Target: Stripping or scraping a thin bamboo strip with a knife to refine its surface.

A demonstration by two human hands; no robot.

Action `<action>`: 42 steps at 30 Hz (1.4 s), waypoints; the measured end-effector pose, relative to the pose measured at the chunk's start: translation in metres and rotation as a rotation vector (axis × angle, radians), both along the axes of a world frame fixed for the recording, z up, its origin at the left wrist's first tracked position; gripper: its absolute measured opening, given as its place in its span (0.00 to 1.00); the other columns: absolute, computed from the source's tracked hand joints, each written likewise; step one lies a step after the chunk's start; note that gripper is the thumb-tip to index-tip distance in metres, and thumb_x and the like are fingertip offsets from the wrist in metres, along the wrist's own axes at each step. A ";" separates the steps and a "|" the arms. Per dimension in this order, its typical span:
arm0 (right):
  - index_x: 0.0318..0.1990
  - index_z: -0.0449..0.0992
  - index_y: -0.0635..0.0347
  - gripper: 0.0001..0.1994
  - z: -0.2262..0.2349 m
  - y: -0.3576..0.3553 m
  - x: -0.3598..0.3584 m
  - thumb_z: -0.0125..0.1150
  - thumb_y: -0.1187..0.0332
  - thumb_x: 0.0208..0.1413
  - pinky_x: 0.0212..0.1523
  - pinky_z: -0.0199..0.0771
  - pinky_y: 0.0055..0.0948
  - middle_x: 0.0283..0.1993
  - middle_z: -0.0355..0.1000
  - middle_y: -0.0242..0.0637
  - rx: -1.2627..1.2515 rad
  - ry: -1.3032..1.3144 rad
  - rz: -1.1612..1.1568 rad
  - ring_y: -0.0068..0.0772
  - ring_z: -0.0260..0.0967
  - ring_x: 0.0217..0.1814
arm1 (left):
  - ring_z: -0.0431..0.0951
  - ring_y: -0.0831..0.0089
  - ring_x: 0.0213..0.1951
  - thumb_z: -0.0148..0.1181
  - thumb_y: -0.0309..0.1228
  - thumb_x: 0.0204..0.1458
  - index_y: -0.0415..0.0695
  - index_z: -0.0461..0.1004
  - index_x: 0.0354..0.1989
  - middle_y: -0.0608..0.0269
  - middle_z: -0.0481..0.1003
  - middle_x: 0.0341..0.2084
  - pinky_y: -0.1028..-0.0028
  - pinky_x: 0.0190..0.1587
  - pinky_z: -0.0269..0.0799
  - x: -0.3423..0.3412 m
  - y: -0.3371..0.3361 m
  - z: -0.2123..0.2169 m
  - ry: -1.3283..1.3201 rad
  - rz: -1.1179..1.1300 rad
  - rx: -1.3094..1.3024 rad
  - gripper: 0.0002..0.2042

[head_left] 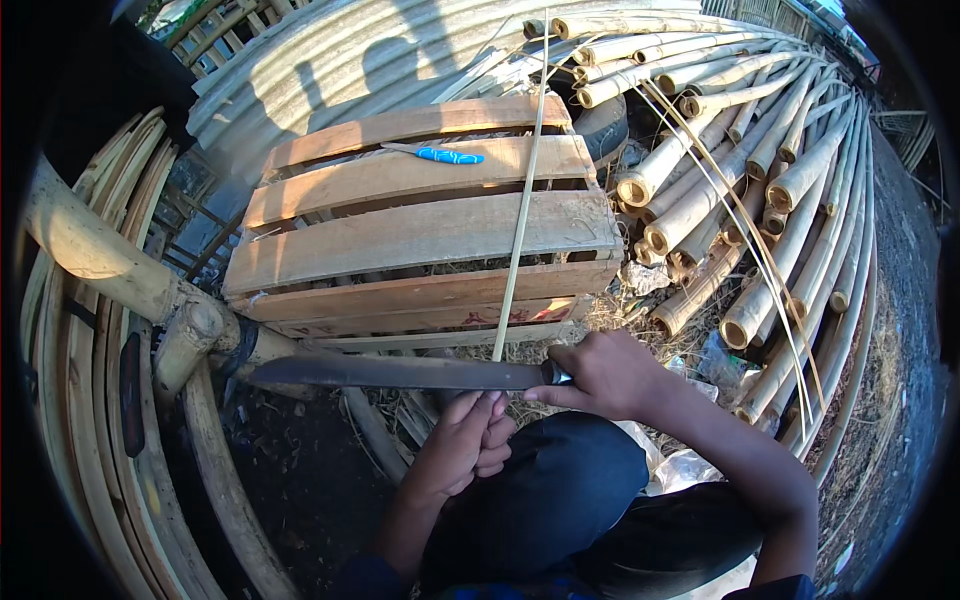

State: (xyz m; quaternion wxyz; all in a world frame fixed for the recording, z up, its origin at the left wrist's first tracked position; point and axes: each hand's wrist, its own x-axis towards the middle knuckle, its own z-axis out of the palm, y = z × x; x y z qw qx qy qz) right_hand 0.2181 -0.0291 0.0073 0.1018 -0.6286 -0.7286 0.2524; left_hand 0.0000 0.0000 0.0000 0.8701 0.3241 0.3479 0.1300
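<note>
My right hand (603, 375) grips the handle of a long dark knife (390, 373) whose blade lies flat and points left. My left hand (465, 445) is closed on the near end of a thin bamboo strip (522, 215), just under the blade. The strip runs up and away over a wooden crate (410, 240). The blade meets the strip near my left fingers. My knee in dark trousers (555, 490) sits below both hands.
A blue-handled tool (449, 156) lies on the crate top. A pile of cut bamboo poles (760, 200) fills the right side. Curved bamboo slats (90, 400) and a thick pole (100, 255) stand at the left. Corrugated sheet (330, 60) lies behind the crate.
</note>
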 end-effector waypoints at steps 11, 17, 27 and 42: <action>0.26 0.72 0.67 0.33 0.003 0.006 -0.004 0.47 0.38 0.57 0.29 0.71 0.46 0.14 0.65 0.48 0.034 0.042 -0.002 0.53 0.71 0.23 | 0.44 0.87 0.11 0.35 0.38 0.67 0.50 0.57 0.31 0.77 0.47 0.13 0.82 0.14 0.39 0.003 -0.004 0.000 -0.006 0.034 -0.022 0.11; 0.25 0.72 0.68 0.33 0.007 0.020 0.016 0.47 0.38 0.57 0.28 0.71 0.46 0.13 0.65 0.49 -0.055 0.139 -0.376 0.54 0.70 0.22 | 0.44 0.86 0.11 0.34 0.38 0.67 0.49 0.56 0.31 0.76 0.48 0.13 0.80 0.13 0.39 -0.012 -0.011 0.007 -0.015 -0.018 -0.113 0.12; 0.28 0.73 0.70 0.31 0.007 0.022 0.010 0.50 0.42 0.58 0.24 0.67 0.42 0.10 0.61 0.44 -0.119 0.181 -0.347 0.46 0.65 0.15 | 0.43 0.88 0.11 0.34 0.39 0.67 0.50 0.57 0.31 0.78 0.48 0.13 0.82 0.12 0.37 -0.040 0.011 -0.003 -0.351 -0.105 -0.346 0.12; 0.24 0.70 0.67 0.29 0.007 0.014 -0.006 0.54 0.43 0.55 0.21 0.67 0.43 0.10 0.62 0.45 0.140 -0.131 0.109 0.50 0.67 0.15 | 0.44 0.87 0.12 0.34 0.39 0.67 0.50 0.55 0.32 0.77 0.48 0.14 0.82 0.13 0.39 -0.036 0.013 0.004 -0.137 -0.143 -0.230 0.11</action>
